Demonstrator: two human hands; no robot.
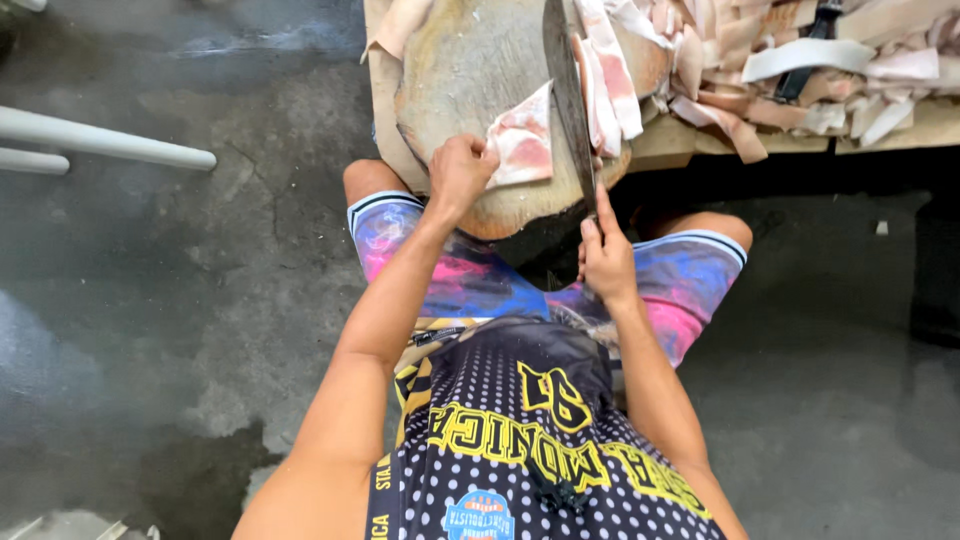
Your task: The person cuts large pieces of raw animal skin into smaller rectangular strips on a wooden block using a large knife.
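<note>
My left hand (458,172) pinches the near corner of a flat piece of pale pink raw meat (523,140) lying on a round wooden chopping block (470,70). My right hand (606,258) grips the handle of a long knife (567,90), index finger laid along it. The blade stands on edge on the block, just right of the held piece. Cut strips of meat (605,80) lie to the right of the blade. I sit with my knees on either side of the block.
A heap of cut meat strips (790,60) covers a low wooden board (930,125) at the upper right. White pipes (100,140) lie on the wet grey concrete floor (150,300) at the left.
</note>
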